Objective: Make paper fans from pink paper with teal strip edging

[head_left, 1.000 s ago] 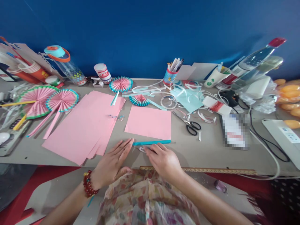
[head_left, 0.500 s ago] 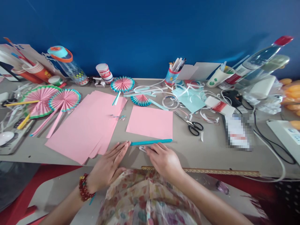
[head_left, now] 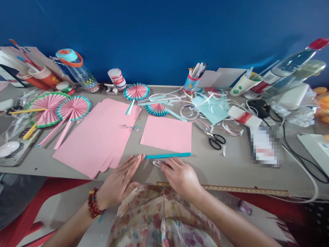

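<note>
We saw both hands low on the grey table (head_left: 231, 171), near its front edge. The left hand (head_left: 120, 180) lay palm down with its fingers straight and close together, holding nothing. The right hand (head_left: 180, 175) rested with its fingers bent toward the tabletop and its fingertips at a small pale piece (head_left: 156, 163). We could not tell whether it pinched that piece or only touched it.

The teal paper strip (head_left: 168, 155) lay just beyond both hands, away from the body. Its long axis ran left to right, rising very slightly toward the right. It sat along the near edge of the single pink sheet (head_left: 167, 133). Its left end came up to the left hand's fingertips, and we could not tell whether they touched. The right hand sat just on the near side of the strip's middle, so each hand was close to a different part of it.

The stack of pink sheets (head_left: 100, 137) lay left of the strip. The scissors (head_left: 213, 137) lay well apart to the right, and 2 large folded fans (head_left: 61, 111) lay far left.
</note>
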`<state>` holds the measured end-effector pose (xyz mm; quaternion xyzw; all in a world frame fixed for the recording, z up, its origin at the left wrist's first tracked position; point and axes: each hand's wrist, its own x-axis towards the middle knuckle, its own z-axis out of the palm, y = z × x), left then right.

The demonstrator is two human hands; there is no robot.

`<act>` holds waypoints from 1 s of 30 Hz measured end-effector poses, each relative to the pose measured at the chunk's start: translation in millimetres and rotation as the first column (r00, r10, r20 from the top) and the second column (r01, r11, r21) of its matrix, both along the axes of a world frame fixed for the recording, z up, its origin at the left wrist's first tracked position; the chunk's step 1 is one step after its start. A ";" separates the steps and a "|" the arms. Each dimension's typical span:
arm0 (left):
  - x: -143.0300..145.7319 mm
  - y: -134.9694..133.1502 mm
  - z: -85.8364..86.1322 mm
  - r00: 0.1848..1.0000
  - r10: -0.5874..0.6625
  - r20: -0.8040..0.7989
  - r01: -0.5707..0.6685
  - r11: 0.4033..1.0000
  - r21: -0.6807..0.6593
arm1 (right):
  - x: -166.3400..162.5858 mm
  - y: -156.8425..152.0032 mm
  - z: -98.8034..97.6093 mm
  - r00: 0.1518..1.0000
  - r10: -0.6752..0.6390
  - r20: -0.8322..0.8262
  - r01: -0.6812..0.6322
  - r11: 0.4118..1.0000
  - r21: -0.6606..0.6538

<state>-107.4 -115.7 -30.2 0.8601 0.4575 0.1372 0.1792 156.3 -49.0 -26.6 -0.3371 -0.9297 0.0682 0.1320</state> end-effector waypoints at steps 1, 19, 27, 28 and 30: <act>0.2 0.0 0.5 1.000 -0.001 0.006 0.001 1.000 -0.001 | 0.1 0.2 0.0 1.000 0.003 0.003 -0.003 1.000 0.001; -10.7 -0.8 3.6 0.998 0.013 -0.054 -0.013 1.000 0.000 | -3.9 2.7 -0.6 1.000 0.009 -0.003 -0.009 1.000 0.001; -11.1 -0.9 2.1 1.000 0.006 -0.030 -0.007 1.000 -0.012 | -5.1 0.9 -4.1 1.000 0.018 0.005 -0.018 0.999 0.030; -11.2 -1.0 1.7 0.999 0.010 -0.030 -0.010 1.000 -0.008 | -5.7 0.5 -4.9 1.000 0.019 0.005 -0.019 0.999 0.031; -11.4 -1.2 1.0 0.999 0.012 -0.031 -0.012 1.000 0.004 | -7.0 0.1 -6.2 1.000 0.020 -0.002 -0.020 0.999 0.029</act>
